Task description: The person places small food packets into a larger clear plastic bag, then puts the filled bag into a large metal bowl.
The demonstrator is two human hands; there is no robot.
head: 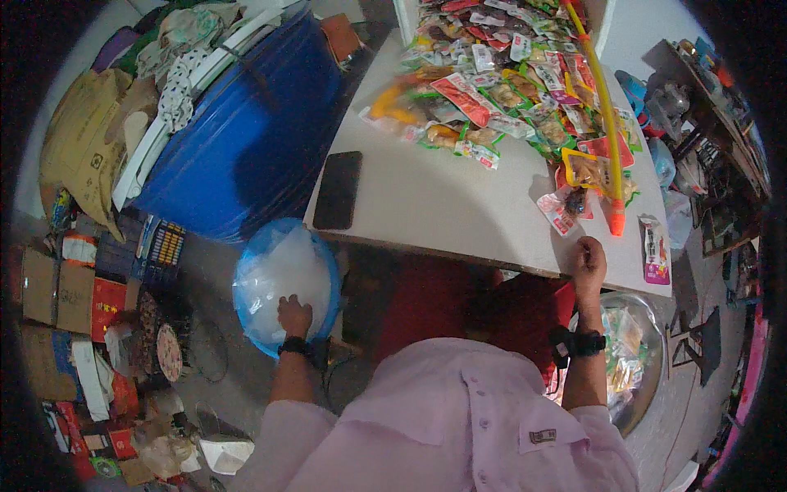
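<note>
My left hand (295, 316) is over a blue round basin (337, 277) lined with clear plastic, its fingers slightly spread; whether it touches the plastic cannot be told. My right hand (589, 264) is at the front edge of the white table (430, 209), its fingers curled; whether something small is in them is unclear. Just beyond it lies a red-and-white snack packet (561, 212), below a heap of sealed food packets (529, 98). A yellow tube with orange ends (605, 111) lies over the heap. A purple-and-white packet (655, 252) is to the right.
A dark phone (337, 190) lies at the table's left corner. A large blue tub (270, 123) stands at the upper left. Under my right forearm is a metal bowl (655, 375) of packets. Boxes (74, 289) are stacked at the left, and a cluttered shelf (719, 117) stands at the right.
</note>
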